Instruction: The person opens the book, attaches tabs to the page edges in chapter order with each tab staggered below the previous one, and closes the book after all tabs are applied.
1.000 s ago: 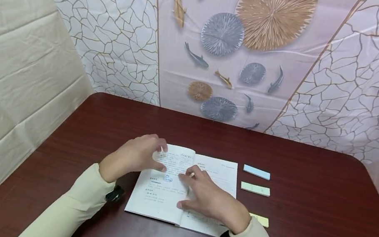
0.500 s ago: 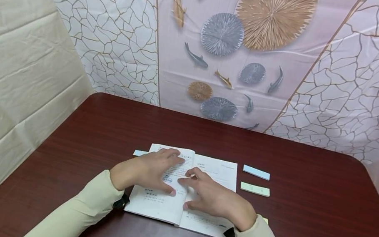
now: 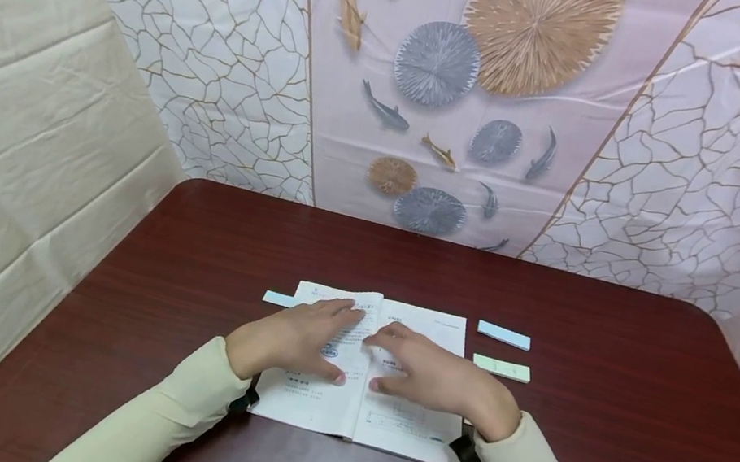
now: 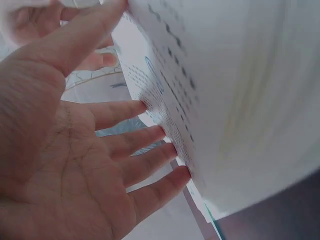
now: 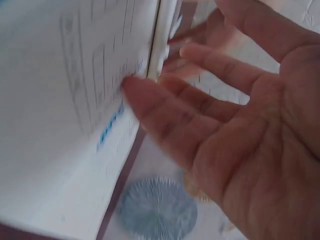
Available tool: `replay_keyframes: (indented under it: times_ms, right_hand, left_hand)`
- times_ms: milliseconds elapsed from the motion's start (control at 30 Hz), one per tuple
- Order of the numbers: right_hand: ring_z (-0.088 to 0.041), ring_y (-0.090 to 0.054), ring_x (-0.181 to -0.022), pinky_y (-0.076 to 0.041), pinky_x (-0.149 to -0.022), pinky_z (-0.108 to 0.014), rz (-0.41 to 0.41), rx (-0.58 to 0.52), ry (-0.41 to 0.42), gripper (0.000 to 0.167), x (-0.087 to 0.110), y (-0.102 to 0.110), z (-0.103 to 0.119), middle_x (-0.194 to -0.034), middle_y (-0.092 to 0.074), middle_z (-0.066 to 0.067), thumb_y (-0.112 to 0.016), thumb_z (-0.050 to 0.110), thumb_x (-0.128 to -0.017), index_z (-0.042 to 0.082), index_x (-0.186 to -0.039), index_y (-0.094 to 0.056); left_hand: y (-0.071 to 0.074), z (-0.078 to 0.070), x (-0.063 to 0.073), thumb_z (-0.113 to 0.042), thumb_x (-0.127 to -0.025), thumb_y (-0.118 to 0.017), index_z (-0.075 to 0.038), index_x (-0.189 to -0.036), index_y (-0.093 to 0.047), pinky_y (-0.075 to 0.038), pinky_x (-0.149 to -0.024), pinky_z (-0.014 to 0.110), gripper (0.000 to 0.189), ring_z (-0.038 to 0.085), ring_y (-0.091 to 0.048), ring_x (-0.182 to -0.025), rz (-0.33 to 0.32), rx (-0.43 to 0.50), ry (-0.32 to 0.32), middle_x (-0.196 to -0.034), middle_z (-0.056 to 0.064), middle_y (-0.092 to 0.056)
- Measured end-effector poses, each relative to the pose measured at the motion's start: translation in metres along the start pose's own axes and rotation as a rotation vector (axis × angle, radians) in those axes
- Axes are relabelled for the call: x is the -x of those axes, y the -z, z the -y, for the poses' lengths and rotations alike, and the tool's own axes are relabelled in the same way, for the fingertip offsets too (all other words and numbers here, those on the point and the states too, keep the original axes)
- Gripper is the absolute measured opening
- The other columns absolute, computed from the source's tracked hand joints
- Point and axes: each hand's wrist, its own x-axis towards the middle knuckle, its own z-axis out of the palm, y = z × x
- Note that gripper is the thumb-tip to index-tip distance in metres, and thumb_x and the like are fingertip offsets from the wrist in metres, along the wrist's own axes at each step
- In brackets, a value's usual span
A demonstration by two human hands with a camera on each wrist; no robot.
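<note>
An open book point(image 3: 409, 428) with printed pages lies on the table. My left hand point(image 3: 301, 336) rests on its left page, fingers spread and nearly straight; in the left wrist view the fingertips point(image 4: 182, 172) touch the paper. A light blue sticky strip point(image 3: 279, 299) juts out past the left page's edge. Above the right page, near the spine, is my right hand point(image 3: 439, 375), its fingers loosely bent and holding nothing. In the right wrist view that hand point(image 5: 250, 125) looks blurred, and whether it touches the page I cannot tell.
Right of the book lie a blue sticky-note strip point(image 3: 503, 335) and a green one point(image 3: 501, 368). The dark red-brown table point(image 3: 630, 442) reaches back to a patterned cloth wall point(image 3: 436, 152). A pale cloth point(image 3: 47, 124) hangs on the left.
My left hand has moved right from the left page's outer edge onto the page, uncovering the blue strip there. The right hand has shifted slightly right, and its arm now covers the yellow strip.
</note>
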Motion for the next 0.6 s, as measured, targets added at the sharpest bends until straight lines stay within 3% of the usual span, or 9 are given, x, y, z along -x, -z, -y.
replay_keyframes:
  times_ms: [200,400,600]
  right_hand:
    - [-0.031,-0.058,-0.124,-0.051,-0.103,-0.048,-0.117,0.079,-0.186,0.062,0.008,0.017,-0.021,-0.141,-0.056,-0.019,-0.08,0.02,-0.095,-0.003,-0.147,-0.056]
    - [-0.047,-0.046,-0.139,-0.045,-0.11,-0.06,-0.131,0.135,-0.401,0.087,0.011,0.024,-0.05,-0.151,-0.047,-0.029,-0.089,0.033,-0.087,-0.006,-0.153,-0.048]
    - [-0.051,-0.038,-0.146,-0.036,-0.114,-0.069,-0.105,0.142,-0.457,0.101,0.01,0.023,-0.066,-0.158,-0.04,-0.031,-0.089,0.047,-0.083,-0.004,-0.156,-0.044]
  left_hand:
    - [-0.001,-0.007,0.0,-0.041,-0.091,-0.084,-0.013,-0.167,-0.032,-0.031,-0.125,0.048,0.096,0.029,-0.026,-0.16,0.026,-0.019,0.03,-0.173,0.011,-0.027]
    - [-0.002,-0.011,-0.001,-0.04,-0.092,-0.083,-0.012,-0.167,-0.03,-0.029,-0.126,0.046,0.096,0.027,-0.023,-0.161,0.044,-0.023,0.051,-0.174,0.01,-0.024]
    - [-0.001,-0.011,0.0,-0.039,-0.092,-0.084,-0.013,-0.168,-0.03,-0.029,-0.126,0.049,0.097,0.026,-0.022,-0.161,0.048,0.001,0.062,-0.175,0.009,-0.023]
